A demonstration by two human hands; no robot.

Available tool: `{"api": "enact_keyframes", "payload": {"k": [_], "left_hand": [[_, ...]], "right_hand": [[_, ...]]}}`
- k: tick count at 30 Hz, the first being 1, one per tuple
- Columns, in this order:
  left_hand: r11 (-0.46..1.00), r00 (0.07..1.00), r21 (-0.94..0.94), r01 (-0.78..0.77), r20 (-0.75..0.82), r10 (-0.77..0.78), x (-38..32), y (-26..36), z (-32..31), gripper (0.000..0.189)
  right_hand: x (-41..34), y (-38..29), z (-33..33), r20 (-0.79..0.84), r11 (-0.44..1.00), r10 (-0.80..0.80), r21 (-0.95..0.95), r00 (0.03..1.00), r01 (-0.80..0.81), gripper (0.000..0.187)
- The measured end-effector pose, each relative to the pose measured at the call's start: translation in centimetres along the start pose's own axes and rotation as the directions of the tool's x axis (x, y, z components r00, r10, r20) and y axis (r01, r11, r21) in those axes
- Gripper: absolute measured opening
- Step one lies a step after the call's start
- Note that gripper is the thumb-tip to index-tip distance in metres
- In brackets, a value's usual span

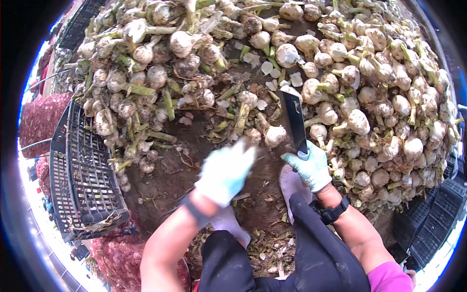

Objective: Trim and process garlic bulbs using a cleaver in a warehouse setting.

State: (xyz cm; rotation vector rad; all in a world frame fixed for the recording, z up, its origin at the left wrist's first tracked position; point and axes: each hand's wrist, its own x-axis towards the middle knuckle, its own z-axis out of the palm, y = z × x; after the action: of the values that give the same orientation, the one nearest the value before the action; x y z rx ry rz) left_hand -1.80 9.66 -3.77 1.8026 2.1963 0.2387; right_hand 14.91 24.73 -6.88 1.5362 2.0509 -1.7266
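Note:
My right hand (pixel 312 167), in a pale knit glove, grips a broad cleaver-like knife (pixel 294 118) whose dark blade points up and away from me. My left hand (pixel 227 172), also gloved, is blurred over the bare ground, and I cannot make out anything in its fingers. Just beyond it lie a garlic bulb (pixel 275 136) and another with a thick green stem (pixel 240 116). A big heap of trimmed-looking garlic bulbs (pixel 379 106) spreads on the right. On the left is a second pile of garlic bulbs (pixel 157 76) with stems.
A black plastic crate (pixel 93 175) stands tilted at the left, near red mesh sacks (pixel 118 261). More black crates (pixel 439 219) sit at the lower right. Cut stems and peelings (pixel 271 248) litter the soil between my legs (pixel 323 241).

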Motion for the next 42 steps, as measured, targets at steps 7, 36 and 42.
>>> {"api": "enact_keyframes", "payload": {"k": [7,36,42], "left_hand": [[0.954,0.971,-0.183,0.238,0.075,-0.228,2.3,0.2,0.3,0.051],[0.351,0.822,-0.782,0.514,0.334,-0.461,8.6,-2.9,-0.1,0.053],[-0.411,0.868,-0.884,0.221,0.371,-0.330,-0.6,-0.8,-2.4,0.054]], "right_hand": [[-0.3,-0.7,-0.7,0.042,0.994,0.030,0.106,0.999,-0.035,0.031],[0.7,-2.3,-1.8,-0.030,0.936,-0.348,-0.076,0.937,0.345,0.029],[-1.9,-6.5,-0.3,0.155,0.521,-0.778,-0.383,0.609,0.763,0.012]]}}
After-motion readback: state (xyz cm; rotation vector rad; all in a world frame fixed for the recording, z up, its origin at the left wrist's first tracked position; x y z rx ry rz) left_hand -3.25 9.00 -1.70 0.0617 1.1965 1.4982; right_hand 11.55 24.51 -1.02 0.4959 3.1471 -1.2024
